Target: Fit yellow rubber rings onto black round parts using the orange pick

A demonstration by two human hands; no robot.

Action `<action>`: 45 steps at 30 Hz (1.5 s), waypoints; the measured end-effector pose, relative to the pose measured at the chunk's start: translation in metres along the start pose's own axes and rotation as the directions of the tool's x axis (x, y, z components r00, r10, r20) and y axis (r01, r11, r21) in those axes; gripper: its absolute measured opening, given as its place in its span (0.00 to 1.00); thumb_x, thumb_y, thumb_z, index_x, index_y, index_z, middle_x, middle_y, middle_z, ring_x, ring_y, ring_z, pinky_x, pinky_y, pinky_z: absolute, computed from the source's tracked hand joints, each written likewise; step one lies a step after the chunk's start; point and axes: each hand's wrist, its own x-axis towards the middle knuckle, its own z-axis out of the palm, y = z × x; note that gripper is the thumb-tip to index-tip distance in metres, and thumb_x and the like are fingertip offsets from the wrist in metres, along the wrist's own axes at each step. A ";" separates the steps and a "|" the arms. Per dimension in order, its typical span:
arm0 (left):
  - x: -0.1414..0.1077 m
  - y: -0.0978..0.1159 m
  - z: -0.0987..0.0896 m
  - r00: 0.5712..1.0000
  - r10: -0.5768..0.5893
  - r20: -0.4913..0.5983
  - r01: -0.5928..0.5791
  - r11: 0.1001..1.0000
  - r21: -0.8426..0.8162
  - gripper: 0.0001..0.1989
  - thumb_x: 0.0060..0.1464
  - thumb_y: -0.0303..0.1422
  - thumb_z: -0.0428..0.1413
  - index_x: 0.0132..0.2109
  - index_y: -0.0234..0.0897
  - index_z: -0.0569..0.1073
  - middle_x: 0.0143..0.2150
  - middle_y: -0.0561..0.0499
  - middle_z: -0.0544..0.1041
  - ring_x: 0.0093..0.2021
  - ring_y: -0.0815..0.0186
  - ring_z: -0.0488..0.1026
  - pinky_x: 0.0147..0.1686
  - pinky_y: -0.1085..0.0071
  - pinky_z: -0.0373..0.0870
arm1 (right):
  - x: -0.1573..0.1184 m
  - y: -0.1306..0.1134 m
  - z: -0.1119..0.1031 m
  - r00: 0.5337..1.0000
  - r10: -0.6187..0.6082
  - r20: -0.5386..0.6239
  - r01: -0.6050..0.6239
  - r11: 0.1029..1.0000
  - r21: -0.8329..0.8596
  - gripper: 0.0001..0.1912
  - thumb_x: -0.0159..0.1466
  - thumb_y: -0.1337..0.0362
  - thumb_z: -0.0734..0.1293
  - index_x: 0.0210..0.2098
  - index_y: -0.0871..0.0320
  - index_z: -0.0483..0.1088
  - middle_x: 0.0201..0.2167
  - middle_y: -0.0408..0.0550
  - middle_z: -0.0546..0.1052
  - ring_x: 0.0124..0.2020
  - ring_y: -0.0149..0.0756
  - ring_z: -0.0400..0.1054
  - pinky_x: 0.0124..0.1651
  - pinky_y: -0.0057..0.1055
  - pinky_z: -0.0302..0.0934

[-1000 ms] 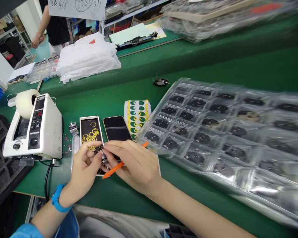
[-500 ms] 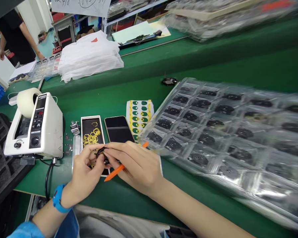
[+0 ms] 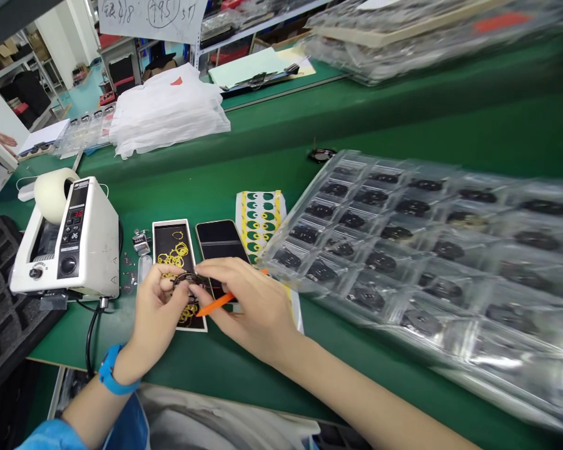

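Note:
Between the fingertips of both hands is a small dark round part (image 3: 187,281), above a white box (image 3: 199,324) of yellow rings (image 3: 176,255). My left hand (image 3: 157,309) pinches its left side with thumb and fingers. My right hand (image 3: 251,306) is closed at its right side and also keeps an orange pen-like tool (image 3: 216,304) between its fingers, tip pointing down-left. A phone (image 3: 221,240) lies just beyond my right hand, beside a sheet of green and yellow stickers (image 3: 261,219).
A white tape dispenser (image 3: 94,244) stands at left beside a metal counter (image 3: 141,242). Clear trays of dark parts (image 3: 380,262) cover the right side. One dark part (image 3: 321,154) lies behind them. White sheets (image 3: 169,112) are stacked at the back. A person's hand (image 3: 4,139) shows far left.
The dark part has been turned so its round face shows more, and my right fingers have spread somewhat around it. The person in the background has moved left, mostly out of view.

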 end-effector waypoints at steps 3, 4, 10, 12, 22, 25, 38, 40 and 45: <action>0.004 -0.001 -0.004 1.000 -0.012 -0.018 0.011 0.999 -0.037 0.11 0.47 0.35 0.63 0.32 0.36 0.68 0.20 0.60 0.67 0.21 0.74 0.63 0.25 0.77 0.61 | 0.006 0.002 -0.011 0.990 0.142 -0.008 -0.141 0.985 0.098 0.02 0.68 0.68 0.63 0.40 0.56 0.66 0.32 0.47 0.74 0.23 0.31 0.63 0.26 0.28 0.59; 0.005 0.000 -0.005 1.000 -0.017 -0.017 0.017 0.999 -0.052 0.11 0.46 0.35 0.64 0.32 0.36 0.69 0.21 0.58 0.69 0.22 0.73 0.64 0.26 0.77 0.62 | 0.008 0.003 -0.015 0.981 0.193 -0.005 -0.191 0.974 0.125 0.02 0.68 0.69 0.62 0.39 0.56 0.66 0.31 0.45 0.73 0.22 0.30 0.60 0.24 0.28 0.57; 0.005 0.003 -0.010 0.998 0.030 0.050 -0.028 0.999 -0.044 0.09 0.42 0.32 0.64 0.28 0.36 0.71 0.24 0.55 0.71 0.25 0.70 0.67 0.24 0.75 0.67 | 0.012 0.007 -0.019 0.932 0.162 0.325 -0.268 0.911 0.315 0.08 0.71 0.66 0.58 0.38 0.57 0.67 0.26 0.41 0.67 0.20 0.27 0.57 0.22 0.25 0.52; 0.004 0.004 -0.010 0.996 0.020 0.090 -0.016 0.999 -0.049 0.08 0.43 0.32 0.63 0.28 0.36 0.71 0.25 0.55 0.70 0.24 0.70 0.66 0.21 0.76 0.67 | 0.009 0.007 -0.016 0.924 0.083 0.374 -0.224 0.909 0.351 0.09 0.73 0.65 0.57 0.38 0.57 0.66 0.29 0.42 0.69 0.22 0.27 0.58 0.23 0.24 0.52; 0.004 0.009 -0.009 0.996 0.015 0.093 -0.024 0.996 0.091 0.08 0.41 0.29 0.62 0.25 0.36 0.68 0.23 0.57 0.65 0.23 0.73 0.60 0.22 0.77 0.61 | 0.011 -0.002 -0.017 0.838 0.131 0.529 -0.348 0.877 0.333 0.20 0.75 0.57 0.50 0.26 0.54 0.52 0.21 0.37 0.58 0.20 0.29 0.52 0.23 0.25 0.49; 0.004 0.009 -0.009 0.994 0.015 0.109 -0.023 0.997 0.068 0.10 0.43 0.31 0.64 0.25 0.35 0.70 0.23 0.56 0.66 0.23 0.73 0.61 0.21 0.77 0.60 | 0.014 -0.002 -0.017 0.772 0.215 0.599 -0.505 0.779 0.371 0.24 0.74 0.49 0.47 0.24 0.54 0.47 0.20 0.37 0.54 0.20 0.29 0.49 0.22 0.26 0.49; 0.009 0.002 -0.010 0.997 -0.067 0.035 0.071 0.986 -0.148 0.19 0.40 0.44 0.69 0.30 0.32 0.77 0.22 0.53 0.74 0.22 0.72 0.68 0.22 0.76 0.64 | 0.012 0.003 -0.018 0.805 0.242 0.542 -0.469 0.820 0.329 0.20 0.75 0.55 0.51 0.29 0.55 0.60 0.21 0.38 0.59 0.20 0.30 0.52 0.22 0.26 0.49; 0.009 0.001 -0.009 0.998 -0.058 0.023 0.060 0.988 -0.141 0.18 0.41 0.43 0.69 0.30 0.32 0.77 0.21 0.54 0.73 0.21 0.73 0.68 0.21 0.77 0.63 | 0.012 0.002 -0.016 0.809 0.247 0.533 -0.476 0.808 0.348 0.21 0.74 0.53 0.51 0.28 0.55 0.59 0.21 0.38 0.59 0.21 0.30 0.52 0.22 0.26 0.49; 0.007 0.000 -0.010 0.999 -0.045 0.014 0.046 0.992 -0.120 0.17 0.43 0.42 0.67 0.27 0.33 0.73 0.19 0.57 0.69 0.18 0.75 0.65 0.19 0.78 0.59 | 0.009 0.001 -0.011 0.765 0.295 0.573 -0.567 0.730 0.381 0.26 0.72 0.45 0.51 0.24 0.54 0.54 0.20 0.38 0.58 0.21 0.30 0.52 0.23 0.28 0.50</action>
